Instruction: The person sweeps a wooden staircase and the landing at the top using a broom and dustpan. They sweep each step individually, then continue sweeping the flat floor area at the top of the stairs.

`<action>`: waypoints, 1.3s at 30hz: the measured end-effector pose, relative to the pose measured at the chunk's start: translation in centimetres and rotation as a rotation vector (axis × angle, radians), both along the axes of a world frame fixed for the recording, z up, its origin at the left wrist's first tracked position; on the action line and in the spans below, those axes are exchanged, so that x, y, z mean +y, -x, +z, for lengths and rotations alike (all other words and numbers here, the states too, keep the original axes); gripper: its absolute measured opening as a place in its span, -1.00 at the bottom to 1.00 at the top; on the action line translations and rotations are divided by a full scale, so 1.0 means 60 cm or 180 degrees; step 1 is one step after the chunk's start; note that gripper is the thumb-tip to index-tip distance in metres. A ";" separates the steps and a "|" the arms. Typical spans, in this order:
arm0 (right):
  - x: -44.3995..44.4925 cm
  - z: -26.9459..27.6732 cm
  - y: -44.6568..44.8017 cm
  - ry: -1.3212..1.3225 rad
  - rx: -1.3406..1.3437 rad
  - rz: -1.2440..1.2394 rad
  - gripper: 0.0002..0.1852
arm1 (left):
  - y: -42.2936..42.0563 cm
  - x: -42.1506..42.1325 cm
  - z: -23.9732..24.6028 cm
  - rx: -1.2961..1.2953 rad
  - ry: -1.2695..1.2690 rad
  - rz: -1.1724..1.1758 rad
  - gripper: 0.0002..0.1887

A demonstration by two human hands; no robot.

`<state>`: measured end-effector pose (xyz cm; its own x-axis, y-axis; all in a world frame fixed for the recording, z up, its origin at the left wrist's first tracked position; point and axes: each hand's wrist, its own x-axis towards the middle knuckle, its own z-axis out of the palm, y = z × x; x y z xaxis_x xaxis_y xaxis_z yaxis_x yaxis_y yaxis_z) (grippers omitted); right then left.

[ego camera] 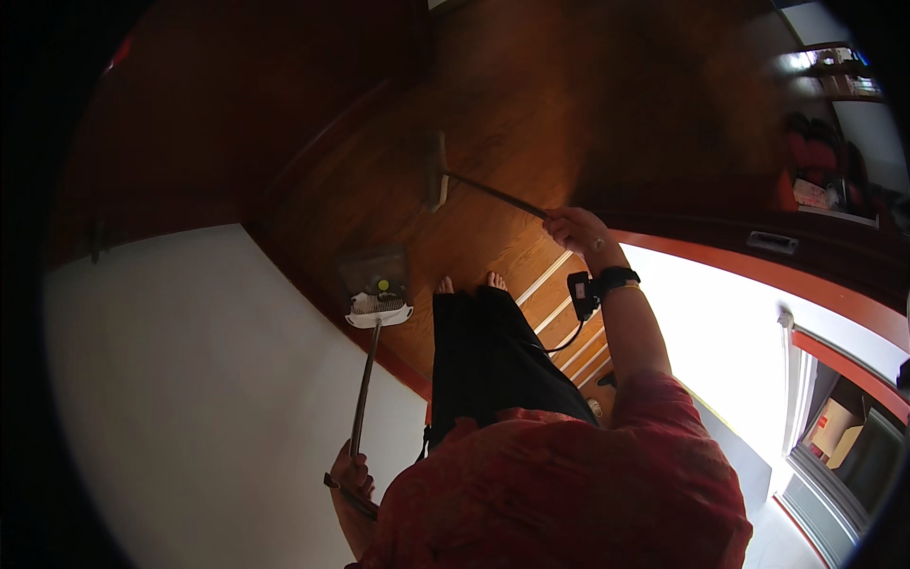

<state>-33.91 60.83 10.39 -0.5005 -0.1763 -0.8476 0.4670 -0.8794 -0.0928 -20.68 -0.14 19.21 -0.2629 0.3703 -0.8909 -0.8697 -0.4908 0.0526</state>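
My right hand (574, 229) grips the thin handle of a broom (495, 192). The broom's head (439, 174) is on the wooden floor ahead of my feet, its outline blurred. Low on the left, my left hand (352, 473) is closed around the long handle of a dustpan (365, 398). The dustpan's tray (373, 264) is beside the left wall, with a white comb-toothed edge (379, 313) at the handle end. Inside it show a small yellow-green round piece (384, 284) and some dark and pale debris.
My bare feet (469, 284) stand on the wood floor (498, 121). Steps with pale edge strips (561, 313) descend behind me on the right. A white wall (178, 377) is on the left, and a dark red-brown door-like panel (249, 107) at upper left. A shelf unit (828, 71) is at far right.
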 end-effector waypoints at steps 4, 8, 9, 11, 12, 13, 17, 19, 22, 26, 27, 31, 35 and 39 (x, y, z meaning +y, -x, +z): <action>0.065 0.048 -0.040 -0.0275 -0.0389 0.0116 -0.91 | 0.066 0.065 0.014 -0.0162 0.0017 -0.0229 -0.52; 0.142 0.146 -0.118 -0.0247 0.0027 0.0076 -0.98 | 0.105 0.210 0.076 0.0020 0.0552 -0.0911 -0.63; 0.152 0.169 -0.137 -0.0565 -0.0050 0.0123 -0.98 | 0.126 0.239 0.079 0.0173 0.0492 -0.1070 -0.65; 0.139 0.196 -0.160 -0.1040 -0.0220 0.0156 -0.93 | 0.181 0.268 0.072 0.0560 0.0532 -0.1540 -0.68; 0.124 0.203 -0.162 -0.1473 -0.0256 0.0321 -0.75 | 0.215 0.272 0.056 0.0681 0.0692 -0.1610 -0.69; 0.108 0.208 -0.163 -0.1784 -0.0195 0.0451 -0.70 | 0.256 0.273 0.037 0.0552 0.0503 -0.1712 -0.67; 0.104 0.238 -0.157 -0.2764 -0.0348 0.0717 -0.51 | 0.400 0.329 0.009 0.0745 0.0631 -0.1920 -0.64; 0.148 0.243 -0.144 -0.3119 -0.0417 0.0937 -0.48 | 0.466 0.388 0.027 0.0829 0.0753 -0.2205 -0.61; 0.263 0.210 -0.094 -0.3689 -0.0484 0.1344 -0.53 | 0.571 0.498 0.051 0.0983 0.1094 -0.2383 -0.45; 0.381 0.103 -0.012 -0.4188 -0.0647 0.1703 -0.70 | 0.695 0.589 0.032 0.1188 0.0898 -0.3042 -0.30; 0.396 0.070 0.012 -0.4418 -0.0694 0.1851 -0.74 | 0.728 0.606 0.014 0.1157 0.0836 -0.3159 -0.31; 0.406 -0.034 0.103 -0.4708 -0.1206 0.2372 -0.76 | 0.832 0.652 -0.073 0.1294 0.0496 -0.3576 -0.51; 0.317 -0.089 0.154 -0.5402 -0.0085 0.4234 -0.76 | 0.911 0.655 -0.111 0.1394 0.0596 -0.3772 -0.68; 0.160 -0.088 0.148 -0.4908 -0.1023 0.3634 -0.76 | 0.964 0.629 -0.104 0.1085 0.0578 -0.3378 -0.71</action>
<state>-42.82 70.45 5.13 -0.5268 0.6115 -0.5904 0.8228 0.5412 -0.1736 -78.50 37.62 12.99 -0.1321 0.4234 -0.8963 -0.7689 0.5269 0.3622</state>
